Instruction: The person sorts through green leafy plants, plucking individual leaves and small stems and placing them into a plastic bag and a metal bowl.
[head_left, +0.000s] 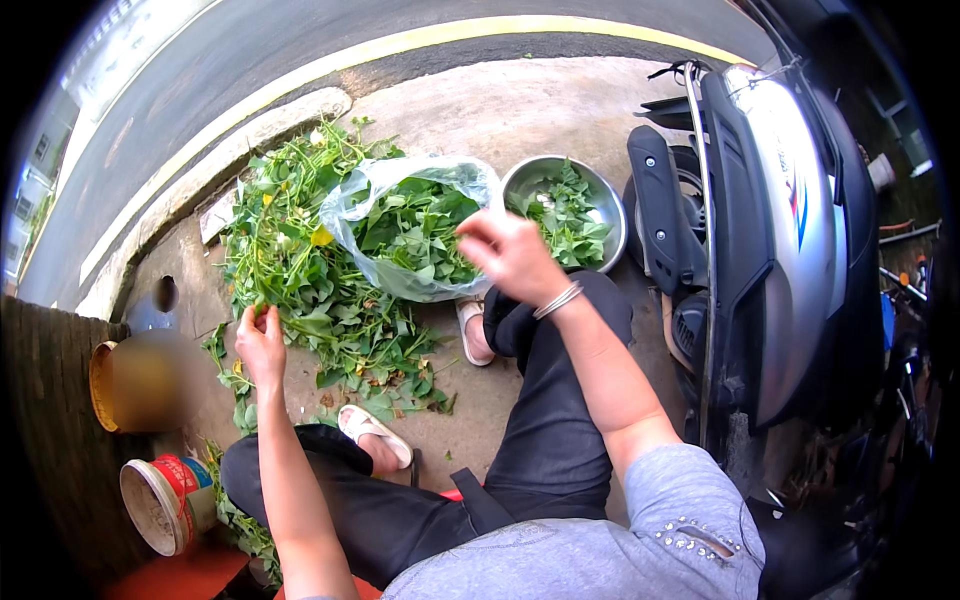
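Observation:
My left hand (262, 345) pinches a green stem (260, 306) between thumb and fingertips, at the lower left side of a large heap of leafy vines (281, 217) on the ground. Over the right rim of a clear plastic bag (360, 259) hangs my right hand (514, 251), slightly blurred, thumb and fingers a little apart with nothing visible between them. Loose green leaves (420, 225) fill the bag. Just right of it, a round steel bowl (616, 217) contains more leaves (570, 217); my right hand and wrist cover part of its left side.
A scooter (780, 262) stands close on the right. To the left are a brick wall (52, 450), a yellowish container (101, 386) partly blurred, and a tipped plastic bucket (150, 506). Beyond the kerb (217, 169) runs a road (247, 67). Scattered leaves lie near my sandals (375, 431).

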